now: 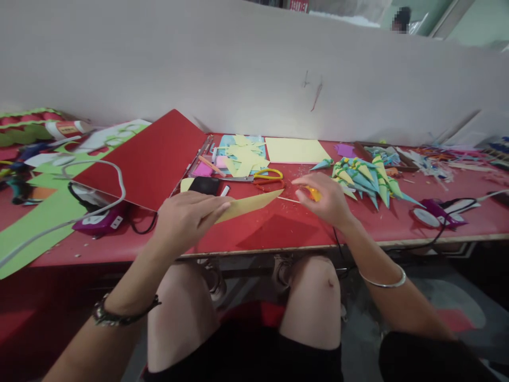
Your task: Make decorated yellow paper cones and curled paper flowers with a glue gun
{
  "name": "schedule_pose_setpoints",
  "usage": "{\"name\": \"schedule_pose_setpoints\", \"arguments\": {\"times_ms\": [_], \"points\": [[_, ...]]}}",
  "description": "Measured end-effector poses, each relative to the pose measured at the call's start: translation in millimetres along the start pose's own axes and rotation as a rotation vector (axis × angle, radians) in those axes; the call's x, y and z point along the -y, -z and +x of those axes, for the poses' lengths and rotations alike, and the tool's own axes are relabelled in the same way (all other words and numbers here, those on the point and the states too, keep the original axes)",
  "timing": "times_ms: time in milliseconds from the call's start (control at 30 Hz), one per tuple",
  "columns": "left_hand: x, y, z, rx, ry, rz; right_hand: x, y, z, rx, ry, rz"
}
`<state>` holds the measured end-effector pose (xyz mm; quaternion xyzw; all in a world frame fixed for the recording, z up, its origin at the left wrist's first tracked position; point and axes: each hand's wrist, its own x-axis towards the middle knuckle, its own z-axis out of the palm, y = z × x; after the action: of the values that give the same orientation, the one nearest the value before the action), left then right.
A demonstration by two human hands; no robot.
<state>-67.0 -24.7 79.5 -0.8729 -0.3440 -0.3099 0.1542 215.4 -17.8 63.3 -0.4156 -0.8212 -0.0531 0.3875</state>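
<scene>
A piece of pale yellow paper [254,204] is pinched between the thumb and fingers of my left hand [186,220], its pointed end reaching right over the red table. My right hand [328,199] is curled, thumb and forefinger apart at the tips, around a small orange-yellow tool [315,194]; most of it is hidden by the hand, so its kind is unclear. A dark cord runs over the table edge below that wrist. Between the hands lie yellow-handled scissors [268,176] and a thin pale stick [289,200].
Several blue, green and yellow paper cones [363,178] are piled right of my right hand. Yellow paper scraps [242,154] and a yellow sheet [296,150] lie behind. A red folder [147,159] leans at left. Purple power sockets [99,220] with cables stand near both ends.
</scene>
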Motion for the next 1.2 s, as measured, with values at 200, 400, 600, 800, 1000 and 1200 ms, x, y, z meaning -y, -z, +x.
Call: {"name": "schedule_pose_setpoints", "arguments": {"times_ms": [200, 400, 600, 800, 1000, 1200], "points": [[-7, -14.1, 12, 0.028, 0.032, -0.142, 23, -7, 12, 0.239, 0.185, 0.061], [-21, -16.9, 29, -0.063, -0.119, 0.088, 33, -11, 22, 0.415, 0.087, -0.017], [-31, -23.2, 38, -0.110, -0.277, 0.148, 42, -7, 27, 0.513, 0.046, 0.146], [-17, -19.6, 23, -0.136, -0.305, 0.172, 29, 5, 16, 0.518, 0.024, 0.326], [8, -11.3, 9, 0.017, -0.037, 0.200, 15, 21, 6, 0.507, -0.083, 0.281], [1, -7.4, 15, 0.226, 0.198, -0.297, 14, 16, 10, 0.496, -0.026, 0.270]]}}
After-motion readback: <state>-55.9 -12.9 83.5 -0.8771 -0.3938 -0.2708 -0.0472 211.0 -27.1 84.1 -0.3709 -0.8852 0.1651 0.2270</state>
